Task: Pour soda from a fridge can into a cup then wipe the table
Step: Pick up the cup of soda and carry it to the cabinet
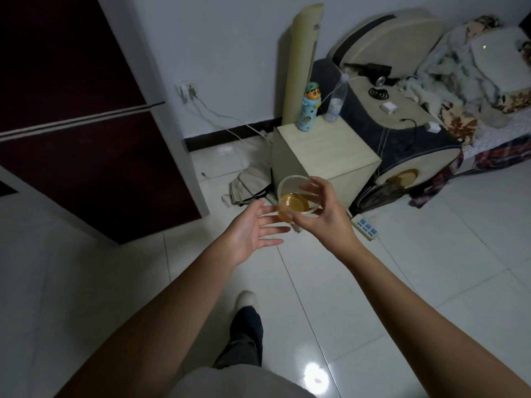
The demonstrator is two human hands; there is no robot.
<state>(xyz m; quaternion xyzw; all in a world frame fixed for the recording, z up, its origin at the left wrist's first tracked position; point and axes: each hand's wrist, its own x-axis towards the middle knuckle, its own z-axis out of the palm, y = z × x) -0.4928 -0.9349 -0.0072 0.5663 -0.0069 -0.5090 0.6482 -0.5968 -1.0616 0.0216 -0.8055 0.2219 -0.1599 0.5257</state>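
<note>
My right hand (321, 214) grips a clear plastic cup (296, 196) with amber soda in its bottom, held in the air in front of a small pale wooden table (324, 150). My left hand (253, 231) is beside the cup on its left, palm up and fingers spread, fingertips close to the cup's base; whether they touch it I cannot tell. A dark red fridge (86, 133) stands at the left. A dark can (380, 80) lies far back on the massage chair's armrest.
On the table's back edge stand a cartoon-figure bottle (309, 110) and a clear water bottle (336, 101). A massage chair (402, 116) with cables and chargers is to the right. A power strip (366, 225) and a folded bag (250, 182) lie on the white tiled floor.
</note>
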